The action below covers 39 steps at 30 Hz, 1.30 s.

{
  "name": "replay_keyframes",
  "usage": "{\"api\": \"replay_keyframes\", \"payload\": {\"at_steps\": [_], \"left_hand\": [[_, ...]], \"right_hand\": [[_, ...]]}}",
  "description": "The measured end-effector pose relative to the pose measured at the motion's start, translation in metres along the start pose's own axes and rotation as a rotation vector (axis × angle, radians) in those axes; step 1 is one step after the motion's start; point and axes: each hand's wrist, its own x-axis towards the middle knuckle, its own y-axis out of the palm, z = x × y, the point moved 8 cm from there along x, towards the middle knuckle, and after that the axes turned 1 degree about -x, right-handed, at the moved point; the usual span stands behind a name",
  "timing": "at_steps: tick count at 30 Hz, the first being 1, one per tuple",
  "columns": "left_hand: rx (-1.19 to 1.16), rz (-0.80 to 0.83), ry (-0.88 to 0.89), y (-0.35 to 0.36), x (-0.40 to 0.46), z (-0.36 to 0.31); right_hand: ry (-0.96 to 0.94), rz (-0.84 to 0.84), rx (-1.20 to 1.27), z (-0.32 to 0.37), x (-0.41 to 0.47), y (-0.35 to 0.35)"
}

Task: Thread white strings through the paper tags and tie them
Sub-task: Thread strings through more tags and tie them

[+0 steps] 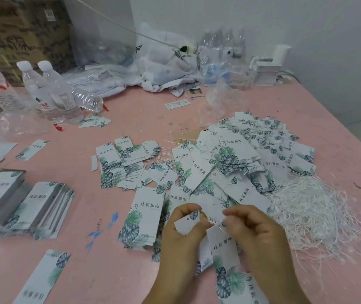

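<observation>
Here, at the near edge of the pink bench (131,115), both hands work close together over a set of paper tags. The left hand (183,235) has its fingers curled round a small leaf-printed tag (187,222), pinching it between thumb and forefinger so that its punched end points toward the other hand. The right hand (256,233) is likewise curled, its fingertips pinching what looks like a thin white string (212,220) right at the top of a larger tag (224,246); whether the string is already through the hole is too fine to tell.

The relation that matters is this: the larger tag hangs with its long axis running from the fingertips down toward the person, holed end uppermost, just between the two hands, and the small tag lies just left of it, nearly touching. Both hands are equally near, so the threading or knotting is likely done in the gap between the two thumbs, with the left steadying paper and the right guiding string.

The supply of loose strings (311,218) lies heaped by the bench's right edge, just beyond the right hand, so that hand would reach it more readily. Finished, strung tags (241,159) seem to be piled behind the hands toward the middle-right of the bench, while neat unstrung stacks (41,207) sit toward the left edge, nearer the left hand.
</observation>
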Motion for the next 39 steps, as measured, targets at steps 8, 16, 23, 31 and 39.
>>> {"api": "replay_keyframes", "payload": {"at_steps": [8,16,23,31,39], "left_hand": [[0.137,0.012,0.079,-0.001,0.001,-0.002],[0.286,0.065,0.174,0.004,-0.003,-0.003],[0.192,0.109,0.027,0.006,-0.008,0.011],[0.277,0.165,0.074,0.008,-0.009,0.014],[0.025,0.157,-0.073,0.015,-0.009,0.015]], "right_hand": [[-0.087,0.02,-0.149,0.003,-0.004,0.011],[-0.03,0.058,-0.175,-0.003,0.002,0.01],[-0.165,-0.001,-0.234,0.004,-0.005,0.013],[-0.282,-0.032,-0.38,0.01,-0.009,0.017],[-0.346,-0.116,-0.402,0.017,-0.01,0.012]]}}
